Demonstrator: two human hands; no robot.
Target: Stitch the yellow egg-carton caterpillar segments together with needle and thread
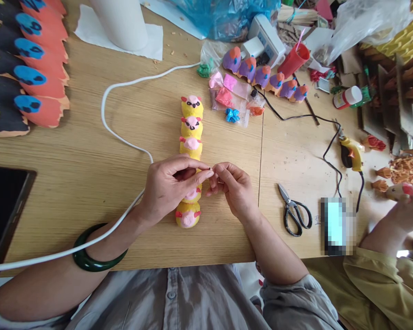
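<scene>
Row of yellow figures (pixel 192 145) lying on table (pixel 223 243), partly under both hands. Left hand (pixel 167 185) pinching tiny dark speck (pixel 209 169) between thumb and forefinger; right hand (pixel 237 188) has thumb and forefinger close together beside it, cannot tell if gripping anything. Risks: slack pinch drops speck, easily lost; white cable (pixel 105 98) crossing left forearm (pixel 60 286) might snag, jerking that hand

Wood-grain tabletop (pixel 72 183), thin dark seam (pixel 260 160), pale floor (pixel 248 280) below, soft even light
</scene>
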